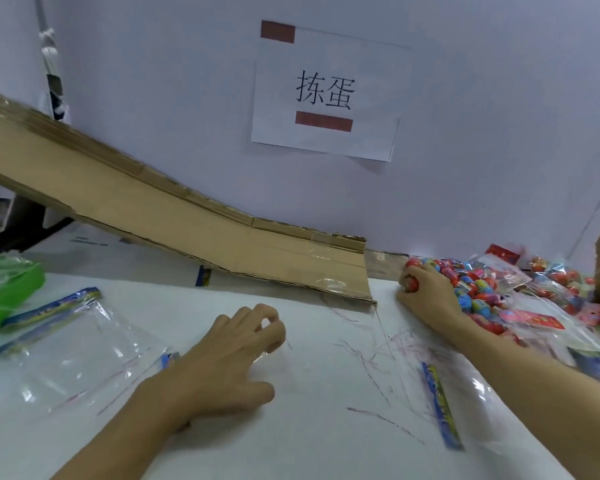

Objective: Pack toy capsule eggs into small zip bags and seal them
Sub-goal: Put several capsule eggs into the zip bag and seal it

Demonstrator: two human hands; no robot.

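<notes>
Two hands [229, 355]; one cardboard ramp [187, 230]; one wall sign [326, 95]; eggs [478, 289] uncountable.

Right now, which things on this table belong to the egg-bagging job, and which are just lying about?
Belongs to the job:
- pile of toy eggs
- red egg gripped by the right hand
- clear zip bags, beside the left hand
- blue-edged bag

Lying about:
- cardboard ramp
- paper sign on the wall
- green tray

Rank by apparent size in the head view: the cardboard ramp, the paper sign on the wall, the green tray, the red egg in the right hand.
1. cardboard ramp
2. paper sign
3. green tray, cut off by the frame edge
4. red egg, partly hidden in the right hand
</notes>
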